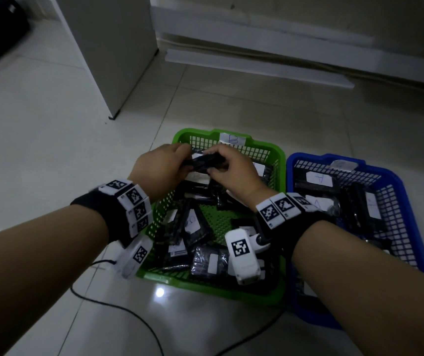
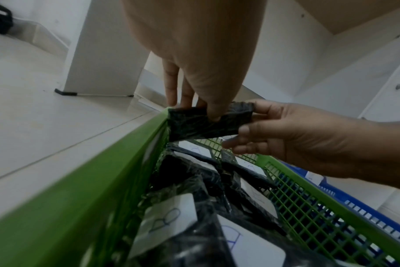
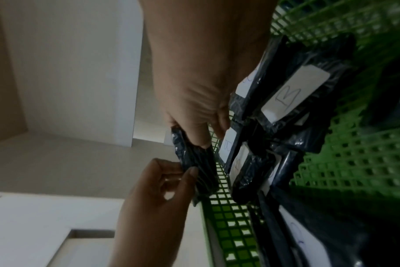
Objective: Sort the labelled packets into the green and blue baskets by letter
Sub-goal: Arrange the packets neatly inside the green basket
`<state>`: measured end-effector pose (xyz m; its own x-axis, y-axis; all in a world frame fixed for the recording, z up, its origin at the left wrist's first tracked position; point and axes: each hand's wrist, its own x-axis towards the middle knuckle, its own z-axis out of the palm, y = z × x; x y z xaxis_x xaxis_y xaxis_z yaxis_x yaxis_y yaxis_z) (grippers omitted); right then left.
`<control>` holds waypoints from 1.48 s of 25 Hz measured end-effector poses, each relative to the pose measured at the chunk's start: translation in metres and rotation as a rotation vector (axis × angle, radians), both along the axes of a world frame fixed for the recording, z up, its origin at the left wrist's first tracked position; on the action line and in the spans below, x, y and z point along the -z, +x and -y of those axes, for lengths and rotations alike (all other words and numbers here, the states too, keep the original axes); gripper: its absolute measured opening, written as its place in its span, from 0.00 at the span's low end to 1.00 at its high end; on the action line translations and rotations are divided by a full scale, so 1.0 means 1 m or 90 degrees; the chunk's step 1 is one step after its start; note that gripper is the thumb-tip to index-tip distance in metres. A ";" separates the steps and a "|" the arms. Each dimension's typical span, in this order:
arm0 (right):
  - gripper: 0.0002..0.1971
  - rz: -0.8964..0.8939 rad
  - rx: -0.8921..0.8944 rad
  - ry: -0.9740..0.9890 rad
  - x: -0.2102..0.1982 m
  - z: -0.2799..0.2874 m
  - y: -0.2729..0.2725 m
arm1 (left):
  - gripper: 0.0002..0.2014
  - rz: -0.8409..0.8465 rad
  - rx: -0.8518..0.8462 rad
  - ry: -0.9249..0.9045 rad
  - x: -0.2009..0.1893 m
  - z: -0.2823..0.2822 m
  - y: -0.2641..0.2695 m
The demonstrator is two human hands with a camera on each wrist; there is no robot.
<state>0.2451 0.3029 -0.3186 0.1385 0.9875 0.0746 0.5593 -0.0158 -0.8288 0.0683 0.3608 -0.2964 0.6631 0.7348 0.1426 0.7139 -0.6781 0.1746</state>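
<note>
A black wrapped packet [image 1: 205, 161] hangs over the far left part of the green basket [image 1: 177, 278], held at both ends. My left hand [image 1: 180, 156] pinches its left end, thumb [image 2: 213, 113] on the near face. My right hand [image 1: 218, 160] pinches the right end between thumb and fingers [image 2: 254, 118]. The packet's label is partly hidden by my fingers. The green basket carries a "B" tag [image 1: 232, 139] and holds several black packets with white B labels [image 3: 288, 97]. The blue basket [image 1: 411, 191] to its right holds several packets, one labelled A [image 1: 318, 179].
The two baskets stand side by side on a pale tiled floor [image 1: 51, 150]. A white cabinet panel [image 1: 110, 55] rises at the far left, and white skirting boards [image 1: 257, 65] run behind. A black cable [image 1: 118, 307] trails on the floor near my left arm.
</note>
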 end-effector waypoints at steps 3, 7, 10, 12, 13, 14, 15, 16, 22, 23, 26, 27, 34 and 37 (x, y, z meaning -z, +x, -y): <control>0.23 0.337 -0.003 -0.177 0.002 0.014 0.016 | 0.11 -0.059 0.032 0.036 0.003 0.000 0.012; 0.30 0.593 -0.100 -0.309 0.014 0.036 0.023 | 0.11 -0.150 0.042 -0.011 0.016 0.002 0.023; 0.29 0.557 -0.138 -0.304 0.022 0.040 0.028 | 0.10 -0.159 0.043 -0.058 0.020 0.001 0.029; 0.29 0.551 -0.155 -0.285 0.024 0.040 0.033 | 0.10 -0.163 0.040 -0.071 0.020 0.001 0.033; 0.29 0.561 -0.160 -0.277 0.024 0.040 0.034 | 0.10 -0.169 0.034 -0.080 0.020 0.000 0.035; 0.30 0.577 -0.160 -0.268 0.025 0.040 0.034 | 0.11 -0.175 0.027 -0.087 0.020 0.000 0.037; 0.30 0.601 -0.154 -0.257 0.025 0.040 0.033 | 0.11 -0.180 0.021 -0.092 0.020 0.000 0.038; 0.30 0.624 -0.144 -0.246 0.025 0.038 0.032 | 0.11 -0.182 0.016 -0.095 0.020 0.000 0.038; 0.27 0.684 -0.104 -0.248 0.027 0.035 0.027 | 0.12 -0.179 0.011 -0.096 0.024 -0.001 0.037; 0.26 0.683 -0.111 -0.250 0.027 0.034 0.027 | 0.13 -0.177 0.009 -0.098 0.024 -0.001 0.036; 0.28 0.632 -0.128 -0.269 0.025 0.034 0.031 | 0.13 -0.177 0.011 -0.098 0.026 0.001 0.036; 0.30 0.599 -0.127 -0.279 0.024 0.036 0.034 | 0.13 -0.175 0.010 -0.099 0.026 0.001 0.036; 0.20 0.579 -0.163 -0.152 0.024 0.047 0.036 | 0.14 -0.194 -0.001 -0.089 0.024 0.002 0.037; 0.14 0.590 -0.142 -0.119 0.022 0.040 0.038 | 0.15 -0.232 0.007 -0.072 0.021 0.002 0.038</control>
